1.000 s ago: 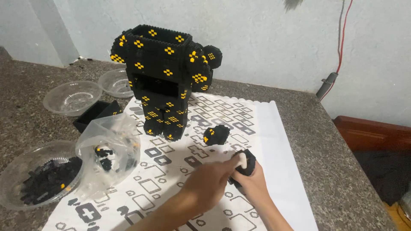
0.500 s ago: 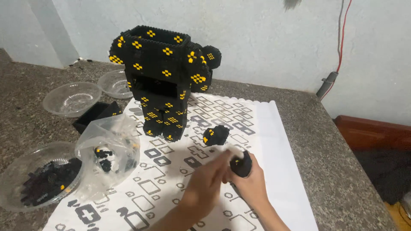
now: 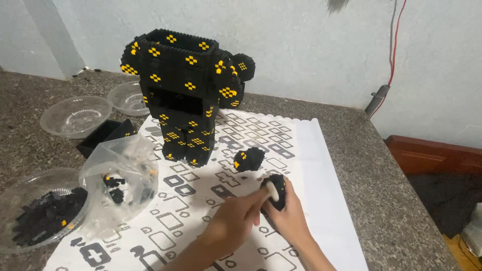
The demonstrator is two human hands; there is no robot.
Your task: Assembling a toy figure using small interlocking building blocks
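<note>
Small block piece (image 3: 277,191): rounded lump of black bricks, a pale round face showing on its left side. Held in the right hand (image 3: 288,218), fingers cupped under and around it, just above the patterned sheet. Left hand (image 3: 236,223) reaches across from the left; its fingertips press against the pale face of the piece.

Second block piece (image 3: 248,158): similar black rounded lump with yellow dots, lying loose on the sheet, just beyond the hands and slightly left of them, touched by neither hand.
</note>
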